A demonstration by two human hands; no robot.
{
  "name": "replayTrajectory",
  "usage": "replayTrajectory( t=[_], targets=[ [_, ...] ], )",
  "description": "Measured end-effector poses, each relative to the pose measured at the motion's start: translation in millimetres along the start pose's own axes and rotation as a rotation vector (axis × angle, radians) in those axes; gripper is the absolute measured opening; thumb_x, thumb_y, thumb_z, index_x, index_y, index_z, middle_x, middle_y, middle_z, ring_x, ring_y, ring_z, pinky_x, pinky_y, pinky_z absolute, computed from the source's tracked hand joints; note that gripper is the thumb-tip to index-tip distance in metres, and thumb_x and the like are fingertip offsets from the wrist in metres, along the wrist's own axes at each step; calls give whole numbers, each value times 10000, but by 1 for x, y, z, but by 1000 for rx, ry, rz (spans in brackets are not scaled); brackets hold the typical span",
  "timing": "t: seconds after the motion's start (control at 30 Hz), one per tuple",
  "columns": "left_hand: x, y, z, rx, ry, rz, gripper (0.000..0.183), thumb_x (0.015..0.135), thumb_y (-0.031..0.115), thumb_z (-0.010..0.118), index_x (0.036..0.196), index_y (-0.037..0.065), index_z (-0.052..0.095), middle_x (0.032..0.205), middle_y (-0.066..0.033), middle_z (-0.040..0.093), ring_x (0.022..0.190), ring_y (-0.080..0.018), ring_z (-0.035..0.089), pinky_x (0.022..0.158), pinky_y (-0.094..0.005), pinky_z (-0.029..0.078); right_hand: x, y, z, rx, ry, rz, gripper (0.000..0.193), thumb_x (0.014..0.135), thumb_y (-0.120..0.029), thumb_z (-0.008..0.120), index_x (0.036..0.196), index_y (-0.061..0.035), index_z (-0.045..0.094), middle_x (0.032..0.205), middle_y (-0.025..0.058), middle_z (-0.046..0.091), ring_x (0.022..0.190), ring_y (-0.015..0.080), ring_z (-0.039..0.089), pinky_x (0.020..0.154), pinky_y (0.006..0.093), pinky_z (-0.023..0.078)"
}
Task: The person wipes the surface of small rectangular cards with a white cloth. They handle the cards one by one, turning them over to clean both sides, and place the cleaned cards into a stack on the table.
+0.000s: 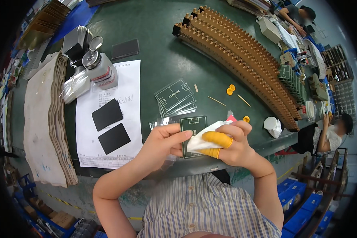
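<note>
Near the table's front edge, my left hand [165,139] pinches a dark green card [189,122] with white printed lines by its left side. My right hand [235,143], with yellow finger cots on some fingers, is closed round a folded white cloth [198,143]. The cloth lies against the card's face and covers its right part. Just beyond my hands rests a loose stack of similar green cards [175,96]. A clear plastic piece [159,123] shows beside my left hand, partly hidden by it.
Left lie two black cards [114,139] on a paper sheet [85,152], a pump bottle [103,73] and stacked brown sheets [43,131]. Toothpicks [244,100] and yellow finger cots [231,89] lie beyond my hands. Long slotted brown racks [242,59] curve along the right; people work beyond.
</note>
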State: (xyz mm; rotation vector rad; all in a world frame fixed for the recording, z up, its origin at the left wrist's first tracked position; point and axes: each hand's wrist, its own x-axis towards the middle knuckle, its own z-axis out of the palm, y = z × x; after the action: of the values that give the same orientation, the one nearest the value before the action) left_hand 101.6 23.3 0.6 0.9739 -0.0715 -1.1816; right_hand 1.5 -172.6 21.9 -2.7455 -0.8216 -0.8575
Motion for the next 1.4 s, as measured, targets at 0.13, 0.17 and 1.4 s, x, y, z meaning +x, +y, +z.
replayTrajectory(
  t=[0.13,0.17,1.4],
  targets=[
    [1,-2,-2,11,7,-6,202,912,167,585,990,-6,653,893,-66,669,754,-124,666,672,-241,555,-7,-2,-1,65,-21,-23,126,639,-252,699,762,-226,694,1045,-74,634,955,138,499,817,337,331],
    [1,-2,0,20,11,-9,205,912,168,584,995,-7,654,891,-66,670,749,-124,667,668,-241,555,-8,-2,-1,47,-4,2,123,642,-253,698,764,-230,696,1044,-80,634,952,138,498,817,339,329],
    [-2,2,2,17,-32,0,218,913,148,572,1049,-9,638,917,-83,673,752,-128,667,656,-269,568,-36,-15,-16,-29,24,116,331,591,-289,775,904,-208,701,1020,-74,599,953,191,411,769,341,291]
  ],
)
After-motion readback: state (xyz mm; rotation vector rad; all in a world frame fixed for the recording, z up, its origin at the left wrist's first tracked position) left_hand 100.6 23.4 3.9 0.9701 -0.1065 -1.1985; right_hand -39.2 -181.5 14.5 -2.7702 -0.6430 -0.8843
